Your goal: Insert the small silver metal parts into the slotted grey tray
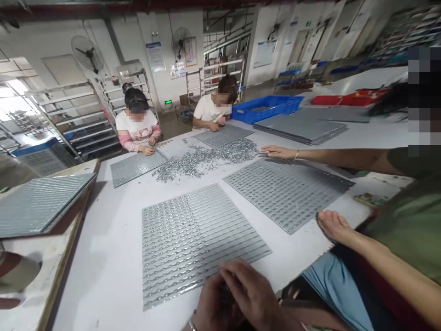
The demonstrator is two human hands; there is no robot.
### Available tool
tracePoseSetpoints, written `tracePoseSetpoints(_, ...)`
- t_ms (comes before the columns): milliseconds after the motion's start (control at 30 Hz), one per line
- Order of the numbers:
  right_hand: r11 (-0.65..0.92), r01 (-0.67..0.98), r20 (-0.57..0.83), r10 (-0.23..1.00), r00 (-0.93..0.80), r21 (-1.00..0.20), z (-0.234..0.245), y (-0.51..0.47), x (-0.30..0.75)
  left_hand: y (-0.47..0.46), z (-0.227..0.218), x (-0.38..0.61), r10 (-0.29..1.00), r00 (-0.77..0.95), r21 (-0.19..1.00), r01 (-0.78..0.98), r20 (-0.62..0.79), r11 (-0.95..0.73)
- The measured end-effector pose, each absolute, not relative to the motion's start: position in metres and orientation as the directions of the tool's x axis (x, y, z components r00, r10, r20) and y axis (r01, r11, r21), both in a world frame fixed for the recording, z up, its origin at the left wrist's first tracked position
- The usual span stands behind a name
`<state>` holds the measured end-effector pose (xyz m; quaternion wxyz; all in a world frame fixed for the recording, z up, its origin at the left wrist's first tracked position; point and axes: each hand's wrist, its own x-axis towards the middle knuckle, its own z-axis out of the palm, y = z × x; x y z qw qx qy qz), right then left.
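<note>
My left hand (208, 307) is at the bottom edge, cupped around a dark handful of small metal pieces (225, 294). My right hand (253, 290) lies over it, its fingers bent and pressed into the same handful. Both hands hover at the near edge of a grey slotted metal tray (193, 234) that lies flat on the white table (113, 257). The rows of the tray look filled with small metal parts.
A co-worker on the right rests a hand (333, 225) beside a second tray (285, 191) and another hand (279, 151) near a pile of loose metal pieces (206, 158). Two more people work at trays across the table. Stacked trays (37, 202) lie at the left, and a blue bin (265, 108) stands at the back.
</note>
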<state>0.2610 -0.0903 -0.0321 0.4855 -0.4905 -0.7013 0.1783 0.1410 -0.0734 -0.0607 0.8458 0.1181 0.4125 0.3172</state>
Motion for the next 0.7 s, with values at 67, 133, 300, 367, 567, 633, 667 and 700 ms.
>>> tracePoseSetpoints(67,0.376,0.559,0.407,0.910,-0.074,-0.739,-0.032,-0.087,0.271,-0.071,-0.067,0.133,0.589,0.478,0.422,-0.416,-0.651,0.805)
tracePoseSetpoints(133,0.349,0.568,0.321,0.935,-0.152,-0.746,-0.034,-0.087,0.273,-0.071,-0.073,0.126,0.607,0.484,0.471,-0.383,-0.630,0.794)
tracePoseSetpoints(300,0.321,0.585,0.237,0.947,-0.219,-0.744,-0.045,-0.096,0.260,-0.081,-0.077,0.116,0.594,0.601,0.433,-0.409,-0.534,0.803)
tracePoseSetpoints(367,0.310,0.596,0.208,0.949,-0.236,-0.740,-0.043,-0.097,0.256,-0.084,-0.072,0.112,0.571,0.616,0.386,-0.420,-0.543,0.821)
tracePoseSetpoints(567,0.279,0.559,0.155,0.953,-0.260,-0.781,-0.021,-0.091,0.250,-0.082,-0.050,0.098,0.556,0.647,0.368,-0.418,-0.522,0.831)
tracePoseSetpoints(633,0.281,0.542,0.156,0.952,-0.264,-0.792,-0.016,-0.088,0.249,-0.080,-0.046,0.094,0.567,0.662,0.395,-0.411,-0.491,0.822)
tracePoseSetpoints(667,0.285,0.537,0.168,0.952,-0.257,-0.794,-0.015,-0.087,0.249,-0.078,-0.045,0.093,0.574,0.654,0.409,-0.408,-0.493,0.816)
tracePoseSetpoints(700,0.286,0.533,0.176,0.953,-0.248,-0.797,-0.014,-0.086,0.249,-0.077,-0.044,0.091,0.587,0.633,0.425,-0.409,-0.506,0.807)
